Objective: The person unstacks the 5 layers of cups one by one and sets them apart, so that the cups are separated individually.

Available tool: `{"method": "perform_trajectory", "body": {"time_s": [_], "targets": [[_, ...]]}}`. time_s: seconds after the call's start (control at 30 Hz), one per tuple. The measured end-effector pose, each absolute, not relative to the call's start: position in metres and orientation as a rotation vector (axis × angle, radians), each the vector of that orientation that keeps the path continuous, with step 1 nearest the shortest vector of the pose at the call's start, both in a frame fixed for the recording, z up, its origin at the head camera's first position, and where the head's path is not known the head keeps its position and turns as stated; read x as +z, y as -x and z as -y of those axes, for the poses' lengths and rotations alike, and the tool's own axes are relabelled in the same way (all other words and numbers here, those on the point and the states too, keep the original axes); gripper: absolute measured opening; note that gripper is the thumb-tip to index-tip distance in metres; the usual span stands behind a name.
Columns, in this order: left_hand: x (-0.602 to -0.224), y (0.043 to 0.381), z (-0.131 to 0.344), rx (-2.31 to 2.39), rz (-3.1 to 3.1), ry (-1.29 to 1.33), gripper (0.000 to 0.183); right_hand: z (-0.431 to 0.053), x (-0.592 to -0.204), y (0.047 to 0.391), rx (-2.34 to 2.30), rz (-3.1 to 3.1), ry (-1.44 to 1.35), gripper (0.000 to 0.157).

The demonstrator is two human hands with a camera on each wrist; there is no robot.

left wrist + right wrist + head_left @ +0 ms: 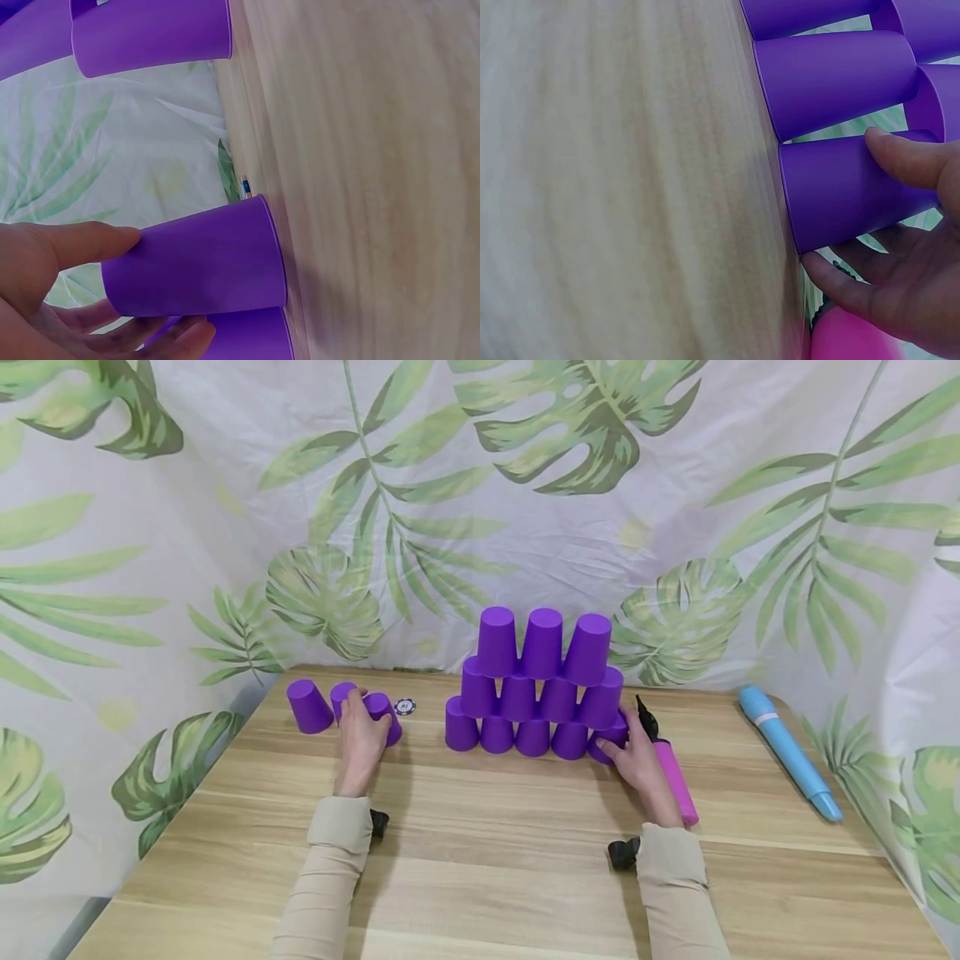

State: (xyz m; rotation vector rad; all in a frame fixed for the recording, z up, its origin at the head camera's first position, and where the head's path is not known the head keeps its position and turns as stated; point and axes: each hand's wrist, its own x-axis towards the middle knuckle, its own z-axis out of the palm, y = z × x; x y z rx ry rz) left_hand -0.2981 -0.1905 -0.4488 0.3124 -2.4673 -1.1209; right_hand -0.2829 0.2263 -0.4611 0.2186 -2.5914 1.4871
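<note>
Upside-down purple cups form a three-row stack [517,697] right of the middle of the table in the head view. My right hand [641,764] holds the right-end cup [840,184] of its bottom row, thumb on the near side and fingers on the outer side. Further left, my left hand [362,739] grips another upturned purple cup [202,259] between thumb and fingers. Right behind that cup, a second one [343,692] is partly hidden by the hand. The third loose cup [310,708] stands upside down at the left.
A round chip [405,707] lies behind the left hand's cup. Beside the right hand lies a pink cylinder [677,783] with a black end. A blue pen-shaped object [791,756] rests along the table's right side. Leaf-patterned cloth [420,527] hangs behind the table.
</note>
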Motion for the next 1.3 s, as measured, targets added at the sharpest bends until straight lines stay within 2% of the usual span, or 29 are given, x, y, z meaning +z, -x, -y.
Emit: {"method": "perform_trajectory", "body": {"time_s": [0.23, 0.4, 0.6, 0.77, 1.0, 1.13, 1.3], "targets": [[-0.441, 0.293, 0.188, -1.051, 2.467, -0.285, 0.058, -0.227, -0.461, 0.283, 1.497, 2.596, -0.213, 0.070], [-0.411, 0.278, 0.178, -0.971, 2.403, -0.200, 0.053, -0.227, -0.463, 0.284, 1.491, 2.584, -0.233, 0.071], [-0.375, 0.260, 0.146, -1.111, 2.245, 0.053, 0.049, -0.229, -0.462, 0.286, 1.472, 2.593, -0.211, 0.071], [-0.358, 0.256, 0.112, -1.366, 2.063, 0.274, 0.043, -0.227, -0.461, 0.284, 1.485, 2.604, -0.196, 0.072], [-0.353, 0.272, 0.069, -1.521, 2.029, 0.449, 0.062, -0.226, -0.463, 0.282, 1.487, 2.583, -0.201, 0.073], [-0.351, 0.287, 0.055, -1.482, 2.084, 0.411, 0.072, -0.225, -0.465, 0.284, 1.483, 2.569, -0.229, 0.072], [-0.346, 0.298, 0.046, -1.522, 2.097, 0.349, 0.074, -0.228, -0.466, 0.288, 1.474, 2.548, -0.237, 0.071]]}}
